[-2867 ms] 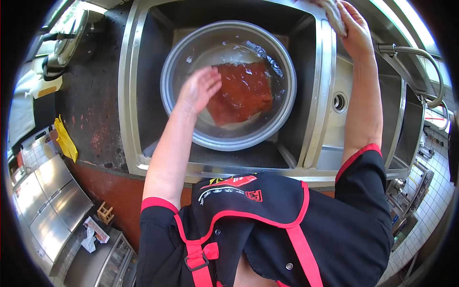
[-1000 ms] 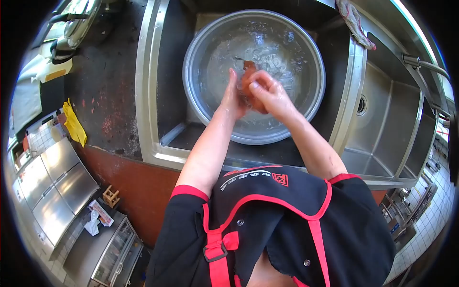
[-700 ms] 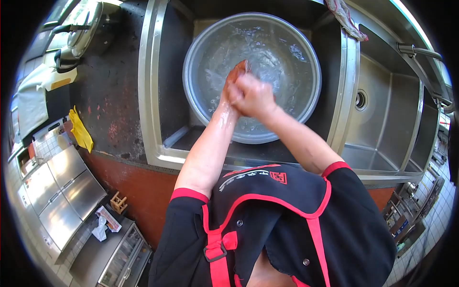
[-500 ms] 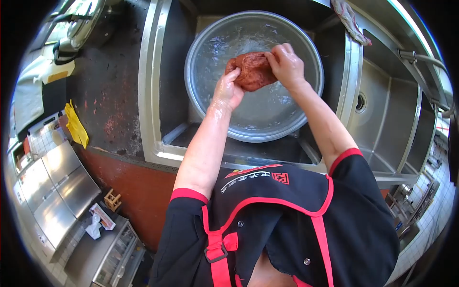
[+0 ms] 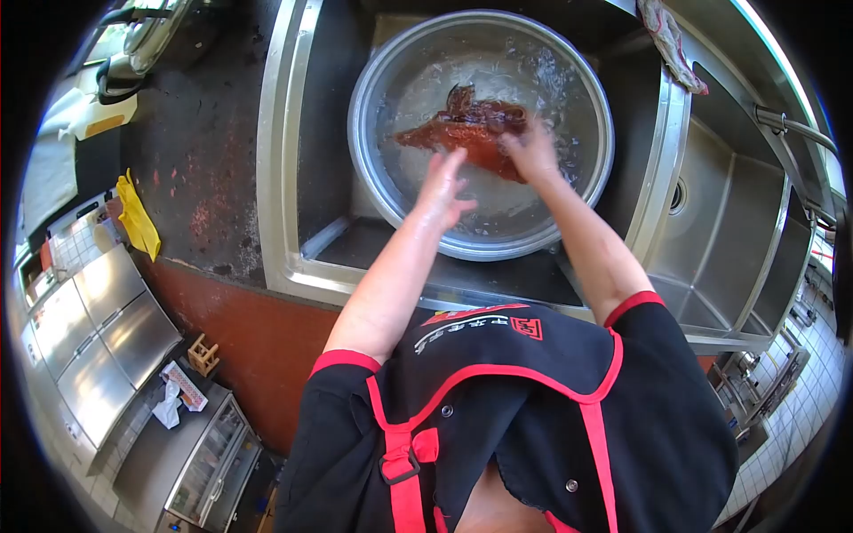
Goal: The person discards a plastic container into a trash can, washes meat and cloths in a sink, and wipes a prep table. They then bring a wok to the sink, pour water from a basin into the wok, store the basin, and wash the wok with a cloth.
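A soft, reddish-brown, wet-looking piece [image 5: 475, 142] lies spread out in the water of a large round metal basin [image 5: 362, 169]; its exact kind cannot be made out. Its upper part is darker and folded, and a pointed end reaches left. My left hand [image 5: 440, 191] is open at the near side of the piece, fingers spread, the fingertips close to its lower edge. At its right end is my right hand [image 5: 536, 155], touching or very near it. Motion blurs the right fingers, so their grip is unclear.
The basin stands inside a steel sink [image 5: 329, 213]. Another sink basin with a drain [image 5: 680, 195] lies to the right. A cloth [image 5: 671, 44] hangs over the upper divider. On the left are a dark worktop [image 5: 195, 151] and a yellow cloth or glove [image 5: 138, 218] at its edge.
The reddish piece was bunched between both hands above the water; now it is spread out lower, in the water. My left hand has let go and opened. The right hand has moved slightly down.
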A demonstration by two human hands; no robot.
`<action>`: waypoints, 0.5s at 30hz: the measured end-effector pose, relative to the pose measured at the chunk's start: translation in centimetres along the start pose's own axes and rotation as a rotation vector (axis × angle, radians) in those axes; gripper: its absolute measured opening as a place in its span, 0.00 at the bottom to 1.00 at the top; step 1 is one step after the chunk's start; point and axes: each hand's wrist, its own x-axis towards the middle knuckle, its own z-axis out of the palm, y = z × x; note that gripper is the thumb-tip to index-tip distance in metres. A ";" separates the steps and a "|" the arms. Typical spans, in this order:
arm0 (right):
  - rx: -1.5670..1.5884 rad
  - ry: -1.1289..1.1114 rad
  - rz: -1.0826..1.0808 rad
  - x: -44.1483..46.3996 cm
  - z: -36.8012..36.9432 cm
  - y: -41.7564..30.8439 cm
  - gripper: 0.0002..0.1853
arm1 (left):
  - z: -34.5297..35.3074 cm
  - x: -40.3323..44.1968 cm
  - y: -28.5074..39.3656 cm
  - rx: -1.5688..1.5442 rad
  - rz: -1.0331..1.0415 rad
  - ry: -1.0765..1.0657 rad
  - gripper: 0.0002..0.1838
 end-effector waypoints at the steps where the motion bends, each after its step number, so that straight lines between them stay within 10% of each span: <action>1: -0.049 -0.086 -0.071 -0.3 1.8 0.0 0.28 | 1.0 -0.5 0.0 0.044 -0.011 -0.051 0.49; 6: 0.777 -0.509 0.614 1.8 2.1 -0.1 0.20 | 2.1 -1.2 2.9 0.032 -0.138 -0.223 0.54; 11: 1.492 -0.648 0.481 -1.8 -6.5 -10.2 0.17 | 1.9 1.7 3.4 -0.323 -0.138 -0.402 0.49; 15: 1.108 -0.772 0.075 -5.8 -12.1 -16.4 0.19 | 2.0 3.3 2.7 -0.427 0.095 -0.333 0.32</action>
